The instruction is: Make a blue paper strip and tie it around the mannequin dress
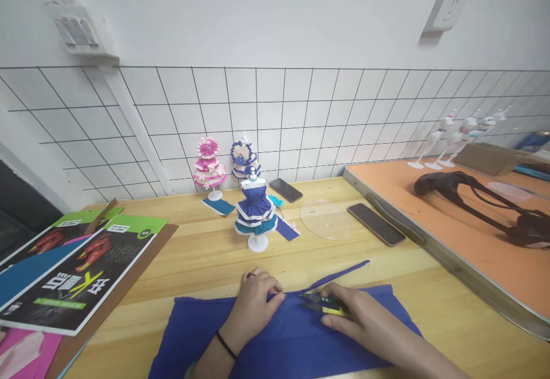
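Observation:
A sheet of dark blue paper (pixel 283 339) lies flat on the wooden table in front of me. My left hand (pixel 255 301) is closed in a pinch on the sheet's far edge. My right hand (pixel 358 313) grips small scissors (pixel 320 303) with a yellow-green handle, blades at the edge of the paper. A narrow blue strip (pixel 339 275) runs from the cut up to the right. Beyond stands a small mannequin in a blue and white layered paper dress (pixel 255 213).
Two more paper-dress stands, pink (pixel 208 167) and blue (pixel 244 158), stand by the wire grid wall. Two phones (pixel 286 190) (pixel 376 224) and a clear round disc (pixel 325 218) lie behind. Paper pads (pixel 73 276) sit at left, an orange board (pixel 464 241) with a dark strap at right.

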The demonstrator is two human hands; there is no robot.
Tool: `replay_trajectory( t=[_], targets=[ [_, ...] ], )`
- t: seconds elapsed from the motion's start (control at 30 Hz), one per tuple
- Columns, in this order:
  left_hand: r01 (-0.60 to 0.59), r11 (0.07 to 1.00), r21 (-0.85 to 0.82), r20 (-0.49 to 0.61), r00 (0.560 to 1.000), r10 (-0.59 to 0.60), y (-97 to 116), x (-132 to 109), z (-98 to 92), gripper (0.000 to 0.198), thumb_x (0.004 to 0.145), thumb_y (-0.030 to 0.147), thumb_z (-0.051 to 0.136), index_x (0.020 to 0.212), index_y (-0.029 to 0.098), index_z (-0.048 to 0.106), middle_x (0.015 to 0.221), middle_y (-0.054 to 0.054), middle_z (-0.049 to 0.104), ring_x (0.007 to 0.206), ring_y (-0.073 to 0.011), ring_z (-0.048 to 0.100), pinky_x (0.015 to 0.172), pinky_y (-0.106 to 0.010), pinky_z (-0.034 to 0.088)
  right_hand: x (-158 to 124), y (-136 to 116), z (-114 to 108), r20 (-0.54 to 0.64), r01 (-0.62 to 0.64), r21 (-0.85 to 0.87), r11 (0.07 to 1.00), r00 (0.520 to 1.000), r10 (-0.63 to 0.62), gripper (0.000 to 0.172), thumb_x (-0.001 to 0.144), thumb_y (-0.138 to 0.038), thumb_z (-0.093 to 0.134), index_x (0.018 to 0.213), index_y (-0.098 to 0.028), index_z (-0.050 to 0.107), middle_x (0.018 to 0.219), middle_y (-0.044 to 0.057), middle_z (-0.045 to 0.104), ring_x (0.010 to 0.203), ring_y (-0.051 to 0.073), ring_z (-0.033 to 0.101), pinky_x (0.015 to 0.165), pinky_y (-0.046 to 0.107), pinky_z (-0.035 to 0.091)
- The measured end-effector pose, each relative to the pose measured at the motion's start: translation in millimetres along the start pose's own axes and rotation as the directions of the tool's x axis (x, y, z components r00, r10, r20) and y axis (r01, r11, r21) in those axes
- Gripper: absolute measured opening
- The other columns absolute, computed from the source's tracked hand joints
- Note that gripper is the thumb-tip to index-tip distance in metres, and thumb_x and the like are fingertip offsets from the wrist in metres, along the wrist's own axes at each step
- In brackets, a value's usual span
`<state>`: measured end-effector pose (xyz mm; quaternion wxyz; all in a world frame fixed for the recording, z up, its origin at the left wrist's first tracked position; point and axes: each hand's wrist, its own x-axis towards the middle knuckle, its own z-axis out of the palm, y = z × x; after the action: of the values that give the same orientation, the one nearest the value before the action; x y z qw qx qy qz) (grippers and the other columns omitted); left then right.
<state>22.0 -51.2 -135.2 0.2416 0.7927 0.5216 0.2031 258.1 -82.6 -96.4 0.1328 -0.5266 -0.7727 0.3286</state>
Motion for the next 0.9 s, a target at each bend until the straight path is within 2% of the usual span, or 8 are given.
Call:
replay_trajectory(
  t=[0.27, 0.53, 0.9],
  targets=[
    [0.000, 1.000, 0.020, 0.016, 1.000, 0.000, 4.9, -1.4, -2.9, 0.011, 0.079, 0.025, 0.058, 0.071, 0.021, 0.065, 0.078, 0.000, 0.065, 0.086, -0.0185, 0.053, 0.078, -0.032, 0.032, 5.4, 5.7, -6.2, 0.019, -0.019, -0.035, 0.999, 1.000, 0.020, 0.022, 0.084, -0.039, 0.049, 0.093, -0.023, 0.061, 0.091, 0.004, 0.068, 0.082, 0.022, 0.061, 0.070, 0.028, 0.043],
    [-0.019, 1.000, -0.015, 0.004, 1.000, 0.020, 3.5, -1.2, -3.3, 0.010, 0.078, 0.024, 0.058, 0.070, 0.021, 0.065, 0.079, 0.000, 0.067, 0.086, -0.0179, 0.053, 0.078, -0.032, 0.032, 14.9, 5.9, -4.3, 0.018, -0.030, -0.157, 0.987, 0.999, 0.033, 0.021, 0.083, -0.037, 0.048, 0.086, -0.022, 0.062, 0.081, 0.005, 0.068, 0.075, 0.021, 0.061, 0.065, 0.028, 0.041],
    [-0.026, 0.992, -0.122, 0.042, 0.999, 0.031, -0.5, -3.6, -8.0, 0.013, 0.075, 0.016, 0.057, 0.079, 0.023, 0.067, 0.081, 0.000, 0.067, 0.086, -0.0173, 0.055, 0.082, -0.032, 0.036, 36.9, -4.2, 5.8, 0.026, 0.017, -0.116, 0.993, 1.000, -0.014, 0.019, 0.078, -0.038, 0.054, 0.082, -0.020, 0.056, 0.075, 0.001, 0.064, 0.066, 0.016, 0.057, 0.056, 0.023, 0.035]
  ],
)
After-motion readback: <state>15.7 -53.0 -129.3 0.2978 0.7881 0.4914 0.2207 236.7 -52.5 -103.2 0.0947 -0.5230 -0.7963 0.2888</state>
